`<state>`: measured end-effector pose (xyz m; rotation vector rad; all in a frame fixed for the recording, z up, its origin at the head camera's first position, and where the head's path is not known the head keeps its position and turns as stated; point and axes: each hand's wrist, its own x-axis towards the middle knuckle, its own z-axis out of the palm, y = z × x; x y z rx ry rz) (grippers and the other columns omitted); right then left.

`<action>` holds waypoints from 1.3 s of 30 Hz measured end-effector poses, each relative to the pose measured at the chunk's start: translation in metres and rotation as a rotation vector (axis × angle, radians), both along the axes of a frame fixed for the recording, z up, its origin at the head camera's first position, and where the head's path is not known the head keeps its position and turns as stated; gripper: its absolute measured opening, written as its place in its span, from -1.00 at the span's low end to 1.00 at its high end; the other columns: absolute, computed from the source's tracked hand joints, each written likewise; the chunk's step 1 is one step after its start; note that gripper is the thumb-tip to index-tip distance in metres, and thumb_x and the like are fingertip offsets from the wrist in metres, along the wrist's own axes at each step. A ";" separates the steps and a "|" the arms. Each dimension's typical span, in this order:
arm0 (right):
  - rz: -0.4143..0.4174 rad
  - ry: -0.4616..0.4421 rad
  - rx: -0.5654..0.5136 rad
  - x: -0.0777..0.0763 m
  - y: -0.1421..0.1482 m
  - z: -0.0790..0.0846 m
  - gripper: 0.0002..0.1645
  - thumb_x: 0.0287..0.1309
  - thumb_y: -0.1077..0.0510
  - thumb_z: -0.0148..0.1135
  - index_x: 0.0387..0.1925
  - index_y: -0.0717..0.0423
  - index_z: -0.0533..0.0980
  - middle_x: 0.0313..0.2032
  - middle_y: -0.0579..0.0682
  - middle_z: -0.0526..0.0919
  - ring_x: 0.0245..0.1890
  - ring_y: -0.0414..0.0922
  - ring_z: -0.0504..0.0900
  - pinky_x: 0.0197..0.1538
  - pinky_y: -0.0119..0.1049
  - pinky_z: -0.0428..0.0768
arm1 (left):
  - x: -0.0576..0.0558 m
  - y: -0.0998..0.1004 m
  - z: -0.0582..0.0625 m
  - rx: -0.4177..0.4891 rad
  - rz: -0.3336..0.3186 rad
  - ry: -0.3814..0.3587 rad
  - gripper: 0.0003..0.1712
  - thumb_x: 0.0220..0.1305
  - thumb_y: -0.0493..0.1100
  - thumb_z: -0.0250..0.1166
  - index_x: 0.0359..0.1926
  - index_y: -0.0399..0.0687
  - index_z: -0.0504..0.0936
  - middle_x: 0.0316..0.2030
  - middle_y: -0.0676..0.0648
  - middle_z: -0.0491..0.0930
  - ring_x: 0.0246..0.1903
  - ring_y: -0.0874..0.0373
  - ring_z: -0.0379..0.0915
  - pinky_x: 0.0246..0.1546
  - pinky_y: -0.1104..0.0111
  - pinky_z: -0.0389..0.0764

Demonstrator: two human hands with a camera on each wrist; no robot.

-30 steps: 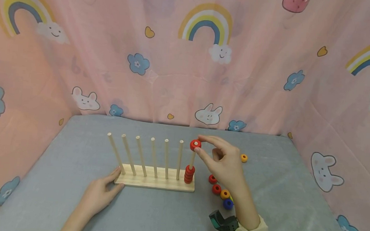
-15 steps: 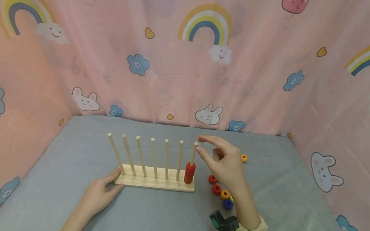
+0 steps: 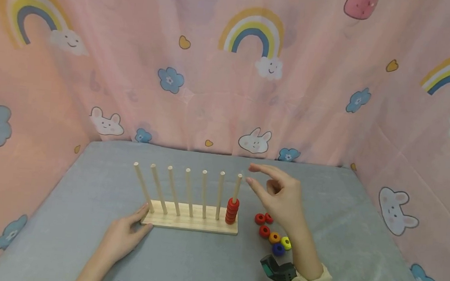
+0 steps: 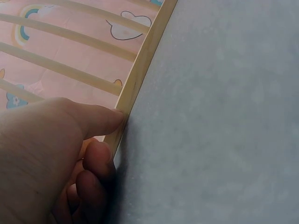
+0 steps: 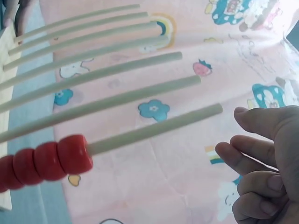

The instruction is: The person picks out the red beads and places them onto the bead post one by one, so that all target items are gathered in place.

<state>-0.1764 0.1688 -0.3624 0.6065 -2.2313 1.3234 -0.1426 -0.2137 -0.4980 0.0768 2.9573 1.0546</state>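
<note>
A wooden peg rack [image 3: 187,222] with a flat base and a row of upright pegs stands on the table. Red beads [image 3: 232,211] are stacked low on its rightmost peg; the peg's upper part is bare. My left hand [image 3: 121,238] holds the left end of the base, thumb at the front edge [image 4: 122,116] and fingers curled beside it. Just right of the top of the rightmost peg is my right hand [image 3: 281,198], thumb and index finger apart with nothing between them. In the right wrist view, its fingertips [image 5: 240,110] are clear of the peg tip.
Loose beads lie right of the rack: several red ones [image 3: 264,231], an orange bead [image 3: 274,237], a yellow bead [image 3: 286,243] and a blue bead [image 3: 278,249]. A black device [image 3: 278,270] sits at my right wrist. A pink patterned curtain [image 3: 196,103] surrounds the grey-covered table [image 3: 199,262].
My right hand let go of a red bead at the peg's top; it dropped onto the stack. The hand then moved slightly right, covering the far orange bead. My left hand stays put.
</note>
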 end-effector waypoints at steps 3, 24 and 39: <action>-0.012 0.016 0.013 -0.003 0.009 -0.001 -0.64 0.23 0.31 0.53 0.06 0.07 0.77 -0.38 -0.05 0.74 -0.80 -0.37 0.04 -0.73 -0.41 0.08 | -0.001 0.000 0.000 0.004 0.002 -0.004 -0.27 0.42 -0.04 0.44 0.49 -0.20 0.44 0.46 -0.17 0.40 0.42 -0.31 0.38 0.37 -0.24 0.45; -0.132 -0.341 0.163 0.002 0.089 -0.085 -0.73 0.32 0.09 0.51 -0.01 0.09 0.78 -0.81 -0.12 0.31 -0.84 -0.38 0.07 -0.76 -0.38 0.15 | -0.004 -0.002 0.002 -0.003 -0.006 0.020 -0.27 0.41 -0.07 0.44 0.47 -0.27 0.45 0.45 -0.20 0.42 0.41 -0.31 0.38 0.35 -0.23 0.46; -0.029 -0.433 -0.033 -0.006 0.113 -0.144 -0.62 0.29 0.28 0.48 0.11 0.33 0.69 -0.05 0.31 0.80 -0.78 -0.39 0.13 -0.75 -0.34 0.23 | -0.001 -0.002 -0.001 0.018 -0.008 0.008 -0.27 0.42 -0.07 0.43 0.48 -0.25 0.44 0.46 -0.20 0.41 0.41 -0.32 0.37 0.37 -0.23 0.44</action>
